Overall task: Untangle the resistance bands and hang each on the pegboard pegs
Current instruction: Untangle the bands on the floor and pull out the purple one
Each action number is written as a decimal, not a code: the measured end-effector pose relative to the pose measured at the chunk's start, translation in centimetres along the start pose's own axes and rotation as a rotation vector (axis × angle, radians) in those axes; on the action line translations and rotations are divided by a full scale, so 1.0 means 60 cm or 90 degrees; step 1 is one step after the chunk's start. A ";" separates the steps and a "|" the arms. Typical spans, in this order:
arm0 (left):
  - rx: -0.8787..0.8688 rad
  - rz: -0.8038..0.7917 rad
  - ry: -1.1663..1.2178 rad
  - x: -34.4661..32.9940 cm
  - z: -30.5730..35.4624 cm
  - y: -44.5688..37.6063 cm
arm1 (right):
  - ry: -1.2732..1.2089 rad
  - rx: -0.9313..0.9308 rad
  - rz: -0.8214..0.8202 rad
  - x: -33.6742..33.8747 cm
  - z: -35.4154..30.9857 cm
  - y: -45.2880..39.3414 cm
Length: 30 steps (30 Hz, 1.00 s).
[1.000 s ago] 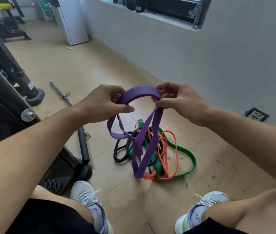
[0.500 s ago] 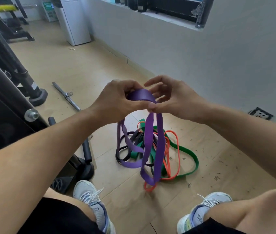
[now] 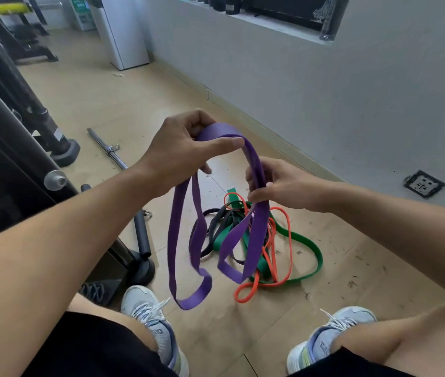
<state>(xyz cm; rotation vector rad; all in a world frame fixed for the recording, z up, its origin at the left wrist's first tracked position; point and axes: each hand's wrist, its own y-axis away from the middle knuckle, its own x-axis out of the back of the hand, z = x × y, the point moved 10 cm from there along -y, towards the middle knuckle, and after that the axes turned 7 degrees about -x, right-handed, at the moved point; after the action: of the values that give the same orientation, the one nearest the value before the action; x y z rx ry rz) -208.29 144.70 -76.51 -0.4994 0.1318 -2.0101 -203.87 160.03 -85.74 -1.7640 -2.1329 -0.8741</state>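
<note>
Wide flat purple rubber resistance band [image 3: 256, 229]: off the wood-look floor [image 3: 352, 268], folded into several hanging loops. Left hand [image 3: 180, 153] grip shut over the top fold, right hand [image 3: 278, 186] grip pinching a strand just below. Judging by the drape it's light, floppy, grabby; take it at the fold, not the dangling ends. Still on the floor in a tangle: one flat green band [image 3: 307, 248], one thin orange band [image 3: 281, 235], one dark band [image 3: 221, 221]. Count: four bands, maybe more buried. No pegboard in view.
</note>
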 end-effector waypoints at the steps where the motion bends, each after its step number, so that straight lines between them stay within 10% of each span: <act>1: 0.008 -0.011 0.020 -0.001 -0.002 0.000 | -0.027 0.000 0.004 0.004 0.003 -0.001; 11: 0.016 -0.058 -0.160 0.004 -0.004 0.000 | 0.070 -0.013 0.029 0.011 0.033 -0.013; 30: -0.005 -0.093 0.111 -0.042 0.026 0.011 | 0.074 0.036 -0.064 -0.118 -0.008 -0.026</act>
<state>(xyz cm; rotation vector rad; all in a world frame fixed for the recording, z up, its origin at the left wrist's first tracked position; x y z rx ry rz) -206.14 146.76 -76.04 -0.3463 0.2153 -2.1967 -203.72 153.85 -89.60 -1.5517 -2.1648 -0.9073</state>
